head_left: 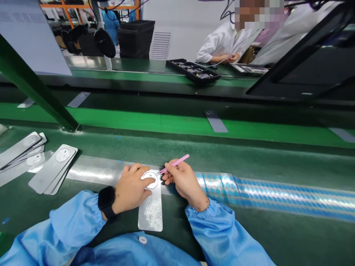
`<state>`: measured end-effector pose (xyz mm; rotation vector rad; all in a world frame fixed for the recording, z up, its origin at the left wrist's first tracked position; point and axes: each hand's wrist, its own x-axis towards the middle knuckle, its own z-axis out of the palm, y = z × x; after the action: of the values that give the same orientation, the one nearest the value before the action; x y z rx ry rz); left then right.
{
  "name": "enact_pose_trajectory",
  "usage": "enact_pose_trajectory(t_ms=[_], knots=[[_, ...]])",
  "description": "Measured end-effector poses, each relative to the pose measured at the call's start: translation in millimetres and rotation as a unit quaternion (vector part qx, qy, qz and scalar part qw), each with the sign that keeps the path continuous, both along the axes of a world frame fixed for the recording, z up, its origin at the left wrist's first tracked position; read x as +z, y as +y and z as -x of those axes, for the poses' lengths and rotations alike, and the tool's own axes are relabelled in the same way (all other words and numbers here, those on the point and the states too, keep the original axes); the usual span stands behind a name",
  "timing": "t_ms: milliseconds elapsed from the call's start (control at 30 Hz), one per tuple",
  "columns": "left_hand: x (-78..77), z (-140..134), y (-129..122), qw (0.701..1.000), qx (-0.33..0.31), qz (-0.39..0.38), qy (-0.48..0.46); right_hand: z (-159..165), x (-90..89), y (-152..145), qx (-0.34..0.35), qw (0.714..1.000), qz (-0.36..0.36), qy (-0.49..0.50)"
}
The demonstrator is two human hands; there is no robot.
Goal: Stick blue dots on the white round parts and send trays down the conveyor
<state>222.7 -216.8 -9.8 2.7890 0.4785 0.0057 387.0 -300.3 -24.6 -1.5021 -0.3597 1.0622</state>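
A silver phone back panel [151,214] with a white round camera area lies upright in front of me on the bench. My left hand [131,188] holds it down, index finger on the round camera area and thumb at the panel's left part. Pink tweezers [177,162] are pinched in my right hand [180,181]. Their tips reach the top right edge of the panel; whether anything sits between them is too small to tell. Beneath runs a long clear film strip [91,170], with rows of blue stickers [266,195] on its right part.
Stacked panels [52,170] lie at left, with another pile [19,151] farther left. Past the bench, a green conveyor belt [177,123] carries single panels [216,122]. A green post [36,85] slants at left. A black tray [194,70] and a co-worker [222,44] are beyond.
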Motion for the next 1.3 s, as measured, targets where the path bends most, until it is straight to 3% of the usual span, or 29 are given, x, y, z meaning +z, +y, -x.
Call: enact_pose_trajectory(t_ms=[433, 667, 800, 900, 1000, 1167, 1233, 1300], knots=[[-0.8, 0, -3, 0.999, 0.004, -0.023, 0.023, 1, -8.7, 0, 0.028, 0.999, -0.018, -0.006], [2.9, -6, 1, 0.999, 0.025, 0.017, 0.030, 1, -6.5, 2, 0.022, 0.999, -0.038, 0.027], [6.5, -12, 6, 0.994, 0.070, 0.073, 0.046, -3, -1.4, 1, 0.008, 0.995, -0.068, 0.078], [12.5, -27, 20, 0.992, 0.066, 0.104, 0.000, -9, -0.6, -3, -0.004, 0.989, -0.089, 0.116], [28.2, -60, 59, 0.995, 0.023, 0.058, -0.075, -18, -4.0, -5, -0.005, 0.985, -0.101, 0.143], [88.3, -113, 144, 0.976, 0.139, -0.058, -0.156, -25, -6.2, -5, 0.017, 0.983, -0.099, 0.155], [114.7, -106, 160, 0.963, 0.162, -0.094, -0.192, -23, -4.5, -6, 0.020, 0.983, -0.097, 0.155], [132.2, -75, 166, 0.952, 0.173, -0.127, -0.216, -21, -2.8, -5, 0.018, 0.983, -0.096, 0.157]])
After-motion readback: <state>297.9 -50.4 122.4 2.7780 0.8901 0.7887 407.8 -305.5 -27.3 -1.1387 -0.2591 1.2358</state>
